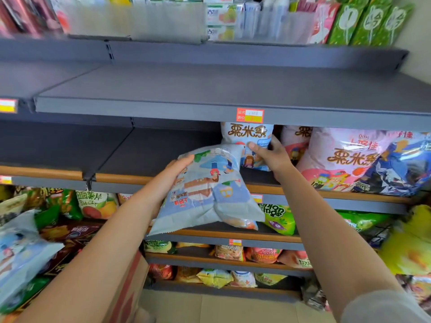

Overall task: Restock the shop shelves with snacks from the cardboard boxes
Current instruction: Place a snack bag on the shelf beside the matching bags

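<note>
A dark grey metal shelf unit (pixel 210 94) fills the view, its boards stepping down in tiers toward the floor. The upper grey board has a plain grey front edge carrying a red and yellow price label (pixel 250 115). The lower tiers have wood-coloured front strips (pixel 275 237). Slotted uprights (pixel 109 51) join the bays. At the top right a pale wall (pixel 419 38) shows beside the unit. Below, the floor (pixel 210 306) is pale beige tile, evenly lit by soft light

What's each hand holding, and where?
Left hand grips the light-blue snack bag by its left edge. Right hand grips the upright blue bag on the shelf.
</note>
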